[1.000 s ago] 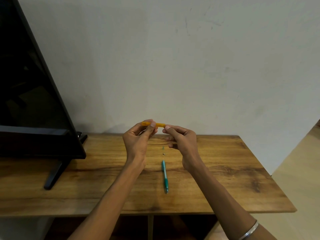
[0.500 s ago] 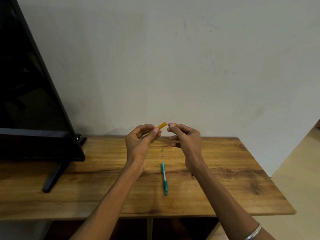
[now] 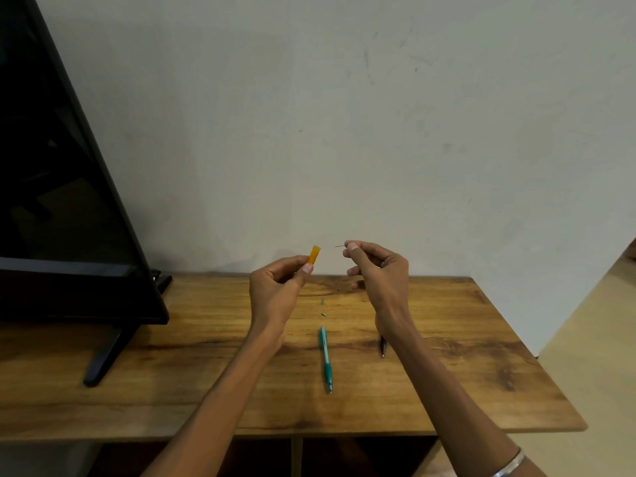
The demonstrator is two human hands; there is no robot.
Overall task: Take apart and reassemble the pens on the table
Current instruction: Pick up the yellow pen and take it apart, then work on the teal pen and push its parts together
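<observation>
Aloft, left hand (image 3: 275,290) pinches orange barrel (image 3: 314,254); right hand (image 3: 380,273) pinches thin refill (image 3: 340,246).

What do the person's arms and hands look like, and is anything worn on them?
Both forearms are bare, with no sleeves in view. The right wrist carries a plain silver bangle. The left hand and right hand show no gloves, and no rings can be made out.

A home room, it seems: a flat black television screen (image 3: 51,187) on slanted feet fills the left of the frame, standing on a long brown wood-grain console table (image 3: 481,356) against a scuffed pale plastered wall (image 3: 378,115).
</observation>
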